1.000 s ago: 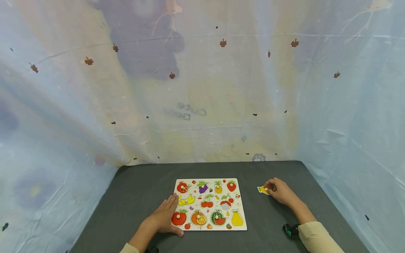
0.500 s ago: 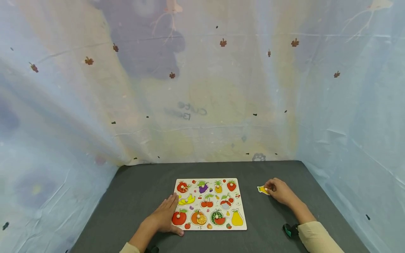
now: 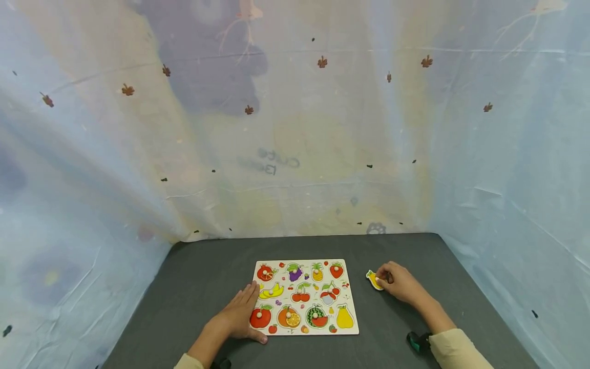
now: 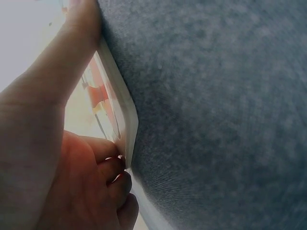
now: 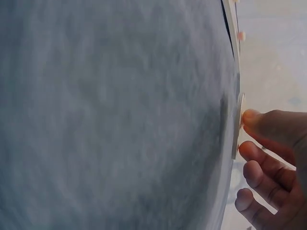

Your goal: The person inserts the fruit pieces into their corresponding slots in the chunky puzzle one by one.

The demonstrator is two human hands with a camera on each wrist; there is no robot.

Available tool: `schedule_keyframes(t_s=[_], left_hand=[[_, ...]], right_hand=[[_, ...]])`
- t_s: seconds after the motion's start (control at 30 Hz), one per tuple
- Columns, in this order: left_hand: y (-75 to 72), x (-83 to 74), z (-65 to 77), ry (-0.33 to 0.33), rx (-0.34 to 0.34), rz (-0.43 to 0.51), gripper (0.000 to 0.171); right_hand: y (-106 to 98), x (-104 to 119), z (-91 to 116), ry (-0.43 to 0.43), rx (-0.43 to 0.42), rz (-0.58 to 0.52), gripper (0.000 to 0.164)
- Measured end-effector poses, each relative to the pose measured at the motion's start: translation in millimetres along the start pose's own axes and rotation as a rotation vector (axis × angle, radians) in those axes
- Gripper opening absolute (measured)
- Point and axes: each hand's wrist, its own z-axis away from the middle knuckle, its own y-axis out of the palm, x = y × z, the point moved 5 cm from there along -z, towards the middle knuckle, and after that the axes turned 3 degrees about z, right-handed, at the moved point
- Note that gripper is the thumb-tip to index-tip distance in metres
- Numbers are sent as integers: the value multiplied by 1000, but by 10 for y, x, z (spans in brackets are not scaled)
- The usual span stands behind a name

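Observation:
A white wooden fruit puzzle board [image 3: 308, 332] lies on the dark table. My left hand [image 3: 237, 311] rests against its left edge in the head view, fingers straight, thumb by the near left corner. That hand [image 4: 76, 177] also touches the board's pale edge [image 4: 125, 112] in the left wrist view. To the right of the board, my right hand [image 3: 400, 282] pinches a yellow puzzle piece [image 3: 374, 280] with a green leafy tip, pear-like in shape. Seen from the right wrist, thumb and fingertips of the hand [image 5: 276, 167] meet the thin piece [image 5: 238, 132] edge-on; its underside is hidden.
Several fruit pictures with small knobs fill the board, among them a watermelon [image 3: 317, 316] and an apple [image 3: 260, 317]. A yellow pear picture [image 3: 344, 317] at the near right shows no knob. Patterned pale curtains [image 3: 295, 133] surround the dark grey table [image 3: 207, 271].
My right hand has shifted slightly left, bringing the puzzle piece a little nearer the board and turning it. My left hand stays at the board's edge.

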Motion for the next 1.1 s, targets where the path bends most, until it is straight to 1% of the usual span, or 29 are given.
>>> schedule_keyframes(t_s=[0.23,0.5,0.6,0.87,1.1], left_hand=[[-12,-12,21,11,-12,19,142],[-9,-16,26,8,-6,13,142],[-7,-14,24,9,-7,12,142],[-6,-23,31,21,-13,16,142],[-23,-31,34,6,-2,21,142]], right_hand=[[30,175,12,-26,-19,-7,9],[83,345,34,-21,11,-7,13],[130,384,43,-41,27,-5,14],[250,545,112,-138,69,-29,15],[334,704,178,-165,101,-36,18]])
